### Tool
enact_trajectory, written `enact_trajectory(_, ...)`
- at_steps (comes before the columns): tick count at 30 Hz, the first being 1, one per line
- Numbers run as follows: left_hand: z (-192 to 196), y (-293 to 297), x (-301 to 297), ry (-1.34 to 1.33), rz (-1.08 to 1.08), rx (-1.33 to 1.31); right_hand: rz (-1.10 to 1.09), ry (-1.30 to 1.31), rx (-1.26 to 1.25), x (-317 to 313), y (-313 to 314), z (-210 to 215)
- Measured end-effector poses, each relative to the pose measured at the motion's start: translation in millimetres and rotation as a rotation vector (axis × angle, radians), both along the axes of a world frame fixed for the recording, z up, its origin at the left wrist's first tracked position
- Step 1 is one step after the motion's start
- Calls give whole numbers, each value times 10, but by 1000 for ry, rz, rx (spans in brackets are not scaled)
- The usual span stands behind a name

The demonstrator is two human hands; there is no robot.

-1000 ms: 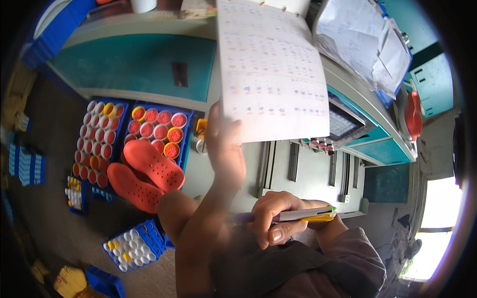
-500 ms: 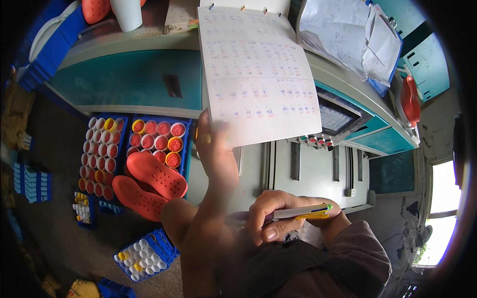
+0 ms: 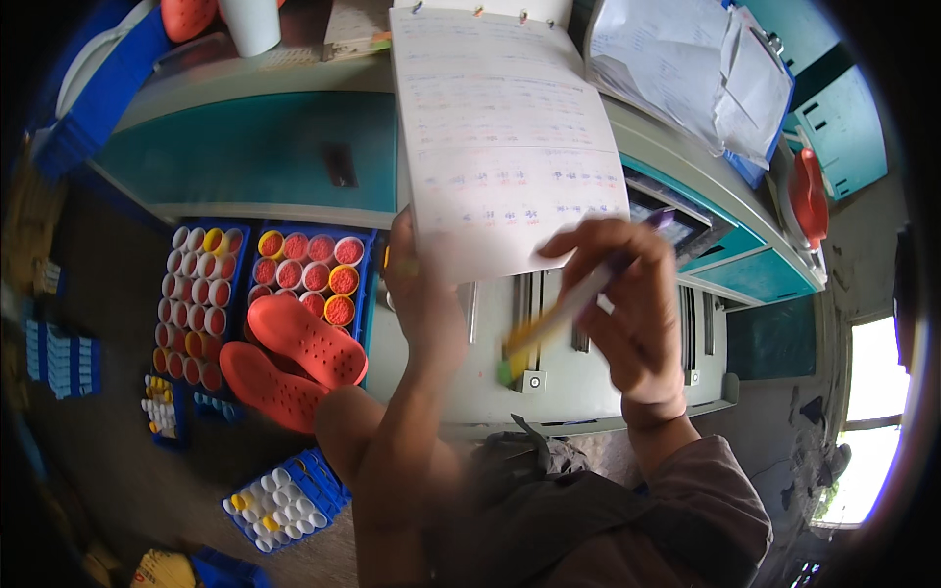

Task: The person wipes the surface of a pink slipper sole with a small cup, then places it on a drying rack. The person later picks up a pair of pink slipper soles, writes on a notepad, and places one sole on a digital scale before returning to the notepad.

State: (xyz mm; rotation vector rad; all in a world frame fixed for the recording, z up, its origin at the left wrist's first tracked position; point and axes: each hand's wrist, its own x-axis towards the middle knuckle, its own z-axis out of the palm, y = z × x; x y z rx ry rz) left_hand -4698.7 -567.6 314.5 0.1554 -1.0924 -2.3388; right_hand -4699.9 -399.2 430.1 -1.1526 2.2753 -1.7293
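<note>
My left hand [image 3: 423, 294] grips the lower left corner of a ring-bound notebook [image 3: 520, 127], its pages tilted up and covered with rows of blue and red handwriting. Close to the lower right edge of the page, my right hand [image 3: 637, 314] has its fingers closed round a pen [image 3: 578, 299]. The pen is white and purple, with a yellow clip and a green end that points down and left. Both the pen and the right-hand fingers are blurred by motion.
Blue crates [image 3: 240, 294] of cups with red granules stand at left, with red perforated foam shoes [image 3: 306, 343] over one. A crate of white cups [image 3: 279, 510] sits lower down. A clipboard with papers [image 3: 686, 78] and a white cup [image 3: 251, 27] rest on the teal machine [image 3: 255, 157].
My right hand has risen from near my lap to the notebook's lower right edge. The pen has turned, its green end swinging from the right to the lower left. My left hand stays put.
</note>
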Motion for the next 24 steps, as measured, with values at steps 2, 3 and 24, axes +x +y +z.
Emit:
enact_trajectory(2,-35,18,-29,16,-54,161,-180,195,36,-118,-74,-33)
enact_trajectory(3,-57,38,-46,27,-62,185,-249,307,54,-181,-118,-73)
enact_trajectory(24,-110,42,26,96,-166,68,-306,1008,254,-428,-334,-129)
